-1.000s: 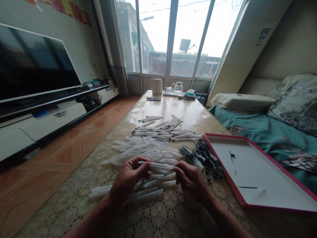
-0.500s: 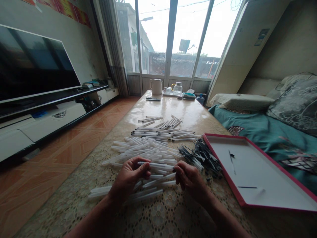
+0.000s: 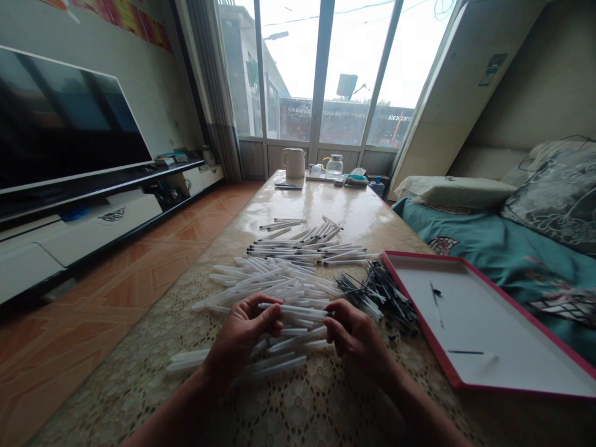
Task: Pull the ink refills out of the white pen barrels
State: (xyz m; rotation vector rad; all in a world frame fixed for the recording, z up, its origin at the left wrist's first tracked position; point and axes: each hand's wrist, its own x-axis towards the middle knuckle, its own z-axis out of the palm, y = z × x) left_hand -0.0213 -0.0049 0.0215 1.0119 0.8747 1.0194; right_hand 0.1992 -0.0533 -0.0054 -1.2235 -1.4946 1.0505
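Since the earlier frame, the bare right hand (image 3: 354, 324)'s thumb and forefinger have parted slightly at the dark end of the slim translucent white plastic pen barrel (image 3: 302, 310), left of the red-rimmed white tray (image 3: 433, 335); whether they touch, I cannot tell. The bare left hand (image 3: 249, 318) pinches the other end. Straight, in-line pressure should suit. The barrel's long axis runs crosswise, dark end toward the tray.

Head view, forward and down table (image 3: 367, 217)
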